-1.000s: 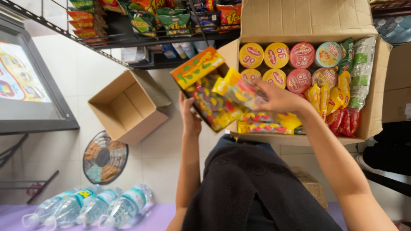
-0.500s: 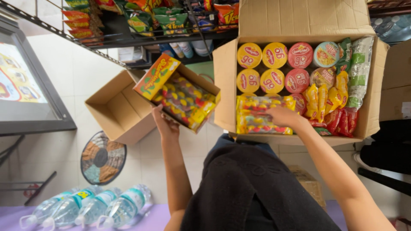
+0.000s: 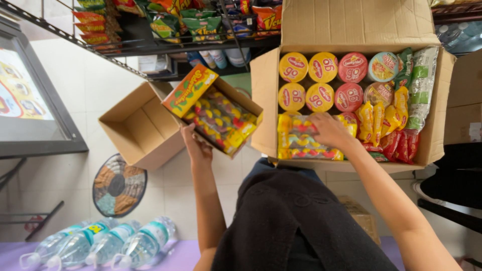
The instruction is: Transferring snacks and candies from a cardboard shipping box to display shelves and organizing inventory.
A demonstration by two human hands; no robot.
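My left hand [image 3: 197, 144] grips the near edge of an open display box of small wrapped candies [image 3: 217, 113] with an orange lid flap, held in the air between two cartons. My right hand [image 3: 329, 130] rests on a clear yellow pack of candies [image 3: 301, 143] lying in the front of the large cardboard carton [image 3: 263, 100]. That carton also holds round yellow and red lidded cups [image 3: 321, 68], yellow and red snack packets [image 3: 386, 120] and green-and-white packets [image 3: 419, 85] at its right side.
An empty open cardboard box [image 3: 138, 125] sits left of the candy box. Above is a wire shelf of snack bags [image 3: 196, 22]. Several water bottles [image 3: 100, 243] lie on a purple surface at lower left. A round patterned mat [image 3: 119, 184] and a framed screen [image 3: 30, 95] are on the left.
My left hand has carried the candy box away from the big carton toward the empty box. My right hand has lowered onto the yellow candy pack inside the carton.
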